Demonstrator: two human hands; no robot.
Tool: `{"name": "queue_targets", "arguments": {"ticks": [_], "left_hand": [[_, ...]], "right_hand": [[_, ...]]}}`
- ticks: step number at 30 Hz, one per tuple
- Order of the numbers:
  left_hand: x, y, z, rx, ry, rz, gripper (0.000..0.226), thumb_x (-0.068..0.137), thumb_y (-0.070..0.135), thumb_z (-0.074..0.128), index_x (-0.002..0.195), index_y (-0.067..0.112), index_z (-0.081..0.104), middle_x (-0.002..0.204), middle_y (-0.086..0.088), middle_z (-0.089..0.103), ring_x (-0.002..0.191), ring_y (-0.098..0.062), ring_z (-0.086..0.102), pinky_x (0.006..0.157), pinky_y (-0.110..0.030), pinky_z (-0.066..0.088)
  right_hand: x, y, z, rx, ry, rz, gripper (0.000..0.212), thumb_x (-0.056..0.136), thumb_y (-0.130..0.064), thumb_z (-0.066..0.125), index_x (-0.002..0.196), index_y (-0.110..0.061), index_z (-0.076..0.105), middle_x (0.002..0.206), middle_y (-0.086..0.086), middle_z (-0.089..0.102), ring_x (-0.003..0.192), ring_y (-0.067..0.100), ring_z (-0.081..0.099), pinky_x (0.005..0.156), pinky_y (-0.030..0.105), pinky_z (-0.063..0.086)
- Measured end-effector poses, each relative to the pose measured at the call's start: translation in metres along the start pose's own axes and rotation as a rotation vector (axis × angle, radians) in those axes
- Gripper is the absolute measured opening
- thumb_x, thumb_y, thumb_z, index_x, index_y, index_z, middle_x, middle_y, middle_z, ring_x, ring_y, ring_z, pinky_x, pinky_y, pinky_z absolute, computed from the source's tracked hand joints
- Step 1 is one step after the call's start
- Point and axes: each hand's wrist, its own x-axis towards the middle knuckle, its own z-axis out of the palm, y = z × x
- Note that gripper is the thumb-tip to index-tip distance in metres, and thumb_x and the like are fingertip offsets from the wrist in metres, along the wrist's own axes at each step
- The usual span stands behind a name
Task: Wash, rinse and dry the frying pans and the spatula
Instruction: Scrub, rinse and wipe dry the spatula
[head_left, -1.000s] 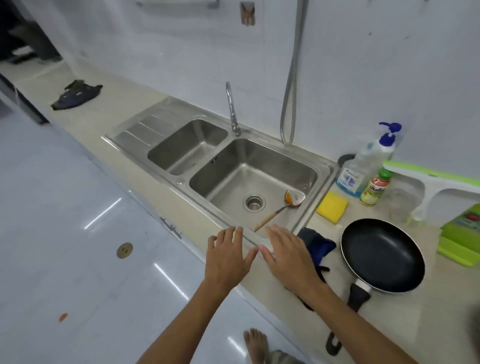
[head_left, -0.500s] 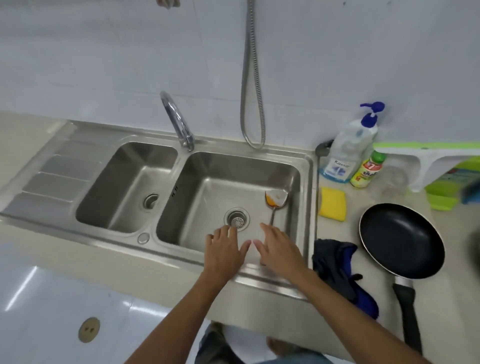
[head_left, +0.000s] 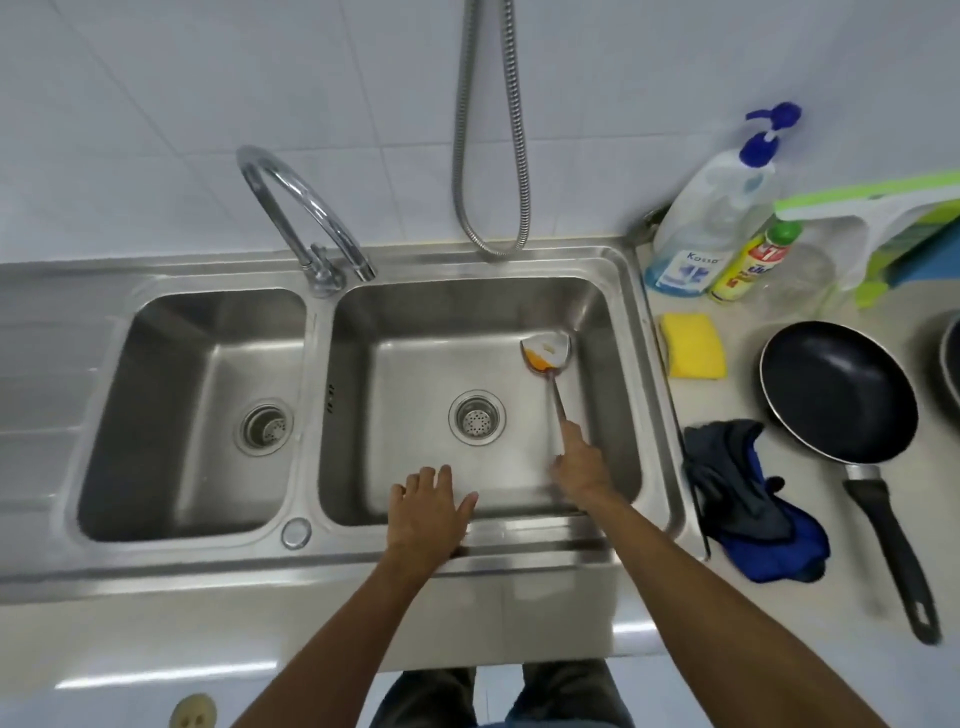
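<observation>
Stainless-steel double sink (head_left: 208, 564) holds the metal spatula with orange residue on its blade (head_left: 546, 353) in its right basin, blade toward the far right corner. The right hand (head_left: 579, 470) lies on the spatula's handle, index finger stretched along the shaft. Whether the other fingers curl round it I cannot tell. The left hand (head_left: 431, 512) rests spread and flat at the basin's front rim. A round black frying pan (head_left: 839, 389) sits on the counter to the right, near a yellow sponge (head_left: 693, 353) and a dark blue cloth (head_left: 753, 499) — upright, handle toward the person
</observation>
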Motion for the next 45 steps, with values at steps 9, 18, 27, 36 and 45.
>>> {"name": "queue_targets", "arguments": {"ticks": [9, 18, 27, 36, 45], "left_hand": [[0.017, -0.031, -0.038, -0.185, 0.080, 0.014, 0.066, 0.102, 0.060, 0.034, 0.152, 0.016, 0.037, 0.151, -0.007, 0.045, 0.135, -0.026, 0.045, 0.111, -0.043, 0.034], [0.107, -0.114, -0.191, -0.120, 0.458, -0.046, 0.068, 0.096, 0.046, 0.058, 0.147, 0.005, 0.040, 0.158, -0.017, 0.035, 0.144, -0.036, 0.036, 0.115, -0.051, 0.035], [0.156, -0.146, -0.220, -0.003, 0.388, 0.035, 0.066, 0.096, 0.037, 0.054, 0.149, 0.003, 0.032, 0.152, -0.015, 0.042, 0.139, -0.034, 0.045, 0.110, -0.049, 0.041], [0.145, -0.147, -0.208, -0.075, 0.391, 0.012, 0.056, 0.096, 0.032, 0.057, 0.142, 0.005, 0.039, 0.142, -0.013, 0.048, 0.129, -0.033, 0.053, 0.102, -0.048, 0.045], [0.129, -0.148, -0.188, -0.199, 0.377, -0.042, 0.072, 0.095, 0.029, 0.063, 0.153, 0.004, 0.028, 0.162, -0.015, 0.029, 0.146, -0.033, 0.037, 0.116, -0.047, 0.036]], "right_hand": [[-0.040, -0.018, 0.003, -0.009, 0.079, -0.119, 0.067, 0.090, 0.000, 0.046, 0.152, -0.022, 0.035, 0.095, 0.014, 0.069, 0.088, 0.032, 0.065, 0.080, 0.044, 0.057], [-0.091, -0.065, -0.005, -0.003, 0.082, -0.319, 0.060, 0.100, -0.011, 0.053, 0.154, -0.028, 0.033, 0.098, -0.001, 0.067, 0.083, 0.011, 0.062, 0.078, 0.025, 0.054], [-0.098, -0.092, 0.000, 0.033, 0.019, -0.403, 0.057, 0.102, -0.016, 0.050, 0.154, -0.032, 0.034, 0.104, 0.003, 0.071, 0.085, 0.018, 0.067, 0.085, 0.034, 0.057], [-0.104, -0.103, 0.005, -0.032, 0.014, -0.460, 0.057, 0.103, -0.018, 0.049, 0.154, -0.033, 0.031, 0.103, 0.004, 0.070, 0.085, 0.019, 0.065, 0.082, 0.033, 0.056], [-0.111, -0.105, 0.007, -0.044, -0.009, -0.473, 0.061, 0.102, -0.016, 0.050, 0.155, -0.034, 0.028, 0.106, 0.004, 0.071, 0.088, 0.020, 0.066, 0.084, 0.036, 0.056]]}}
